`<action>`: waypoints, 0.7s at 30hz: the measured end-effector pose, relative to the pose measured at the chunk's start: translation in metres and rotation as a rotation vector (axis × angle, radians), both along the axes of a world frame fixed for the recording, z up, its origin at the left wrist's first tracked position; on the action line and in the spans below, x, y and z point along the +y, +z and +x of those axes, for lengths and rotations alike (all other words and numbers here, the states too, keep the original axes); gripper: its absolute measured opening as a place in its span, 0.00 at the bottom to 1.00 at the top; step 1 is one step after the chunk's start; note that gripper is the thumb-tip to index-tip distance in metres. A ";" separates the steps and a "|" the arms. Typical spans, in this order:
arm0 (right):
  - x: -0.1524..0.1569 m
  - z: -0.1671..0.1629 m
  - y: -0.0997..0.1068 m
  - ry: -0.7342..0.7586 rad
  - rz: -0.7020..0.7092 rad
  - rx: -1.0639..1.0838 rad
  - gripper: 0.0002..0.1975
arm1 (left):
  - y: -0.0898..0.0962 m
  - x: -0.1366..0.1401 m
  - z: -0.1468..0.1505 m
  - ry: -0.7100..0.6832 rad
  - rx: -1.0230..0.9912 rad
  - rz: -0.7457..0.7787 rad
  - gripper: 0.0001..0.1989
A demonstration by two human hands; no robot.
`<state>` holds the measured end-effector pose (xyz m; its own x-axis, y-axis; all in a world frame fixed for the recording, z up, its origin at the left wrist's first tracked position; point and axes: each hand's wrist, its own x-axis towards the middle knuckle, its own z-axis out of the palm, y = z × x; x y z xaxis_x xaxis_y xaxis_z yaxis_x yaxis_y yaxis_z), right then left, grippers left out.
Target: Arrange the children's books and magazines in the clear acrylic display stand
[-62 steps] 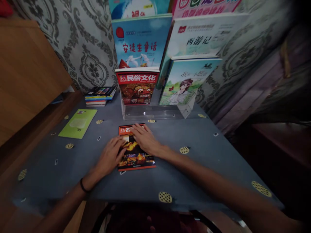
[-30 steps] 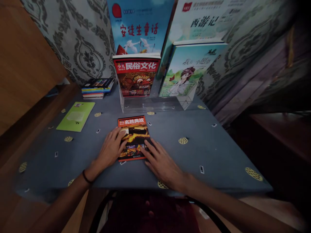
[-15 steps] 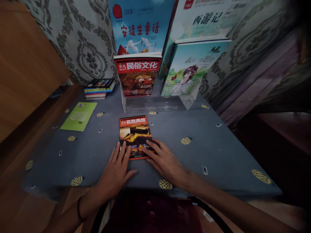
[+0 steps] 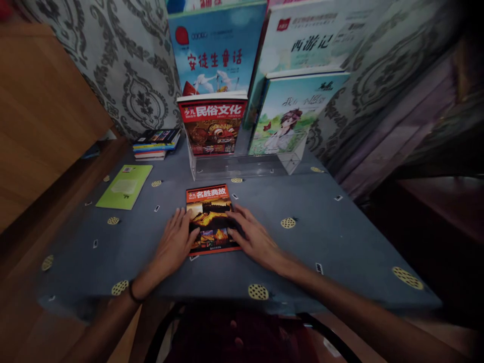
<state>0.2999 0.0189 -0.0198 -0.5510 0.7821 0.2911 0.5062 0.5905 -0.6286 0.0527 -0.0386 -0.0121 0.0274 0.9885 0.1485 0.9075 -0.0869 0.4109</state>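
A paperback book (image 4: 209, 219) with a red-orange title band and a picture of a wall in golden light lies flat on the cloth in front of me. At its left edge rests my left hand (image 4: 174, 239), fingers stretched forward and thumb over the cover's lower left part. My right hand (image 4: 257, 239) lies along the opposite edge, fingers extended, with the tips of some over the cover. Both hands are open and touch the book's sides. The right hand hides part of the book's right edge.
A clear acrylic stand (image 4: 238, 169) behind holds several upright books, among them a red-banded book (image 4: 214, 128) and a pale green-blue book (image 4: 287, 118). To the left lie a lime-green book (image 4: 124, 186) and a small book stack (image 4: 157, 144). A dark blue patterned tablecloth (image 4: 325, 222) covers the table.
Both hands have shifted from the lower part of the cover outward and slightly forward to the book's two sides. The view has tilted up a little.
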 end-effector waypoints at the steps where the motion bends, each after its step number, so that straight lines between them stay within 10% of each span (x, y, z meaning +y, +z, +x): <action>1: 0.003 -0.003 -0.001 -0.008 -0.012 0.016 0.22 | -0.003 0.007 0.001 0.001 -0.075 0.014 0.28; 6: 0.011 -0.008 -0.008 -0.072 -0.086 0.214 0.21 | -0.003 0.024 0.003 0.123 -0.744 0.051 0.29; 11: 0.020 -0.008 -0.018 -0.112 -0.216 0.427 0.21 | 0.014 0.033 0.011 0.260 -1.398 -0.224 0.32; 17: 0.035 -0.007 0.020 -0.014 -0.594 0.613 0.22 | 0.056 0.043 0.024 0.109 -1.471 -0.155 0.30; 21: 0.038 -0.004 0.062 0.092 -0.417 0.643 0.21 | 0.071 0.054 0.022 0.068 -1.351 0.093 0.32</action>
